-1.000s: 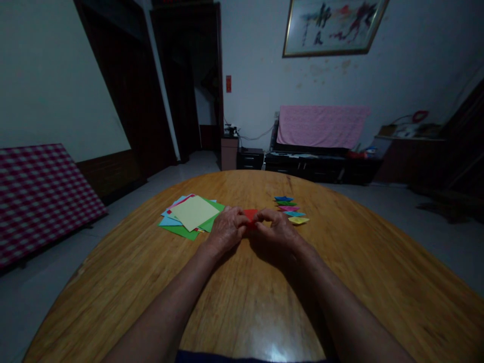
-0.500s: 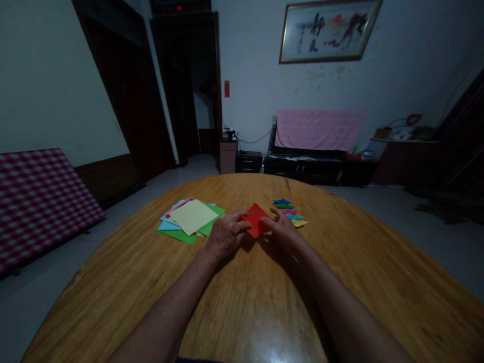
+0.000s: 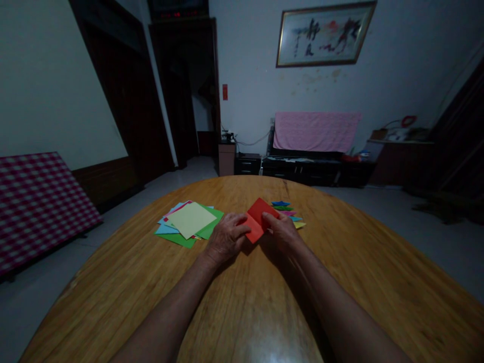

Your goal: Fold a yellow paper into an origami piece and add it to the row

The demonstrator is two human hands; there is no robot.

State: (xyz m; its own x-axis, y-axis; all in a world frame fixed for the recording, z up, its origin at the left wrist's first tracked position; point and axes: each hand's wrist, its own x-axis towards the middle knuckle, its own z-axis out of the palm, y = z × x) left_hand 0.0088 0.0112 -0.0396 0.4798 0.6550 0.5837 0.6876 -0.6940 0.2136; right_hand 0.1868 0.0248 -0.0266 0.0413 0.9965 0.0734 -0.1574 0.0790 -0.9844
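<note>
A piece of red origami paper (image 3: 257, 228) is held between my two hands, slightly above the wooden table. It has a crease across it, with a darker red part standing behind a lighter front part. My left hand (image 3: 228, 234) grips its left corner, fingers closed on the edge. At the right edge, my right hand (image 3: 280, 229) pinches the paper with the thumb on top; the other fingers are partly hidden behind it. Just beyond my right hand lie several small folded paper pieces, among them a blue one (image 3: 280, 203) and a yellow one (image 3: 300, 225).
Left of my hands lies a loose pile of coloured paper sheets, a pale yellow sheet (image 3: 192, 220) on top. The round wooden table (image 3: 234, 302) spans the foreground. A checked pink-and-white panel (image 3: 41, 206) leans at the far left. A pink cloth (image 3: 315, 131) covers something by the wall.
The red paper has been opened out along a crease and now shows a larger area. My right hand has shifted its hold, its fingers closing in on the right edge.
</note>
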